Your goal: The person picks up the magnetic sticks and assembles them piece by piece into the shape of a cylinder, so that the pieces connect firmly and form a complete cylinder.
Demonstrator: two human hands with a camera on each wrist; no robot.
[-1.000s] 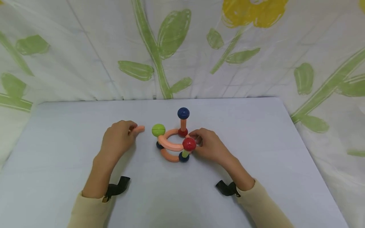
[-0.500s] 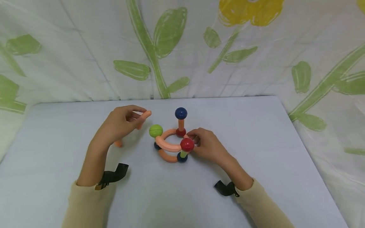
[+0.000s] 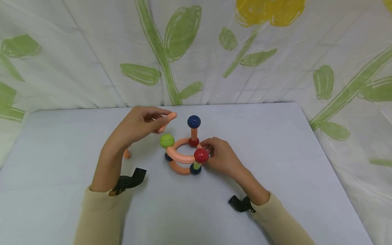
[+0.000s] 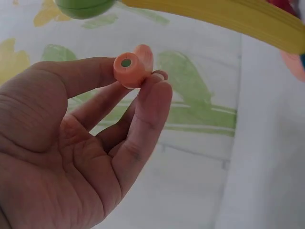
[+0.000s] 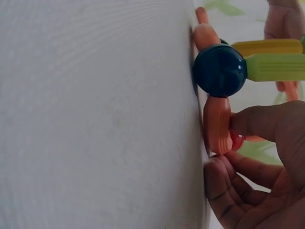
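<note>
My left hand (image 3: 139, 124) pinches a curved orange magnetic rod (image 3: 169, 119) above the table, behind the green ball (image 3: 167, 140). In the left wrist view, a socket end of this rod (image 4: 129, 71) shows between thumb and fingers. A ball-and-rod magnetic structure stands mid-table, with a ring of orange rods and balls below. A standing rod bears a blue ball (image 3: 194, 121). An upper curved rod (image 3: 180, 157) joins the green ball to a red ball (image 3: 201, 155). My right hand (image 3: 222, 156) pinches an orange base rod (image 5: 218, 126) beside a dark blue ball (image 5: 220, 70).
Another orange rod (image 3: 127, 154) lies on the white table (image 3: 275, 146), partly hidden by the left wrist. A flower-printed cloth (image 3: 214, 68) hangs behind the table's back edge. Black wrist cameras (image 3: 131, 178) jut from both sleeves.
My left hand has lifted the curved orange rod and moved it right and back, towards the structure. The loose orange rod has come into view. My right hand stays at the base.
</note>
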